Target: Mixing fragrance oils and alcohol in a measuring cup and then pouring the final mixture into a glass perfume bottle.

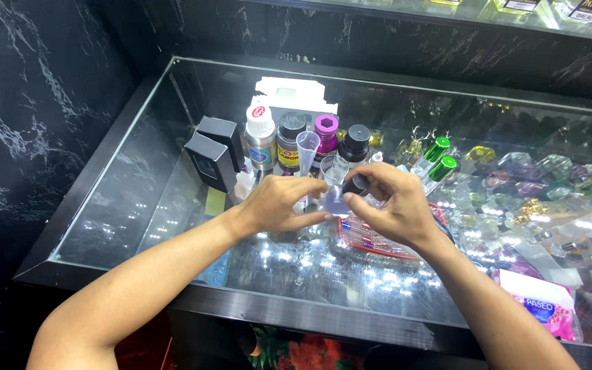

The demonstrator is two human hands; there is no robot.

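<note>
A small clear bottle [335, 203] is held over the glass bench [138, 205] by the left hand [279, 204], and a black cap [355, 185], pinched by the right hand [393, 205], is not yet fully on.

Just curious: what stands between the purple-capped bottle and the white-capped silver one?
In the head view, a dark bottle with a grey cap and a clear measuring cup.
</note>
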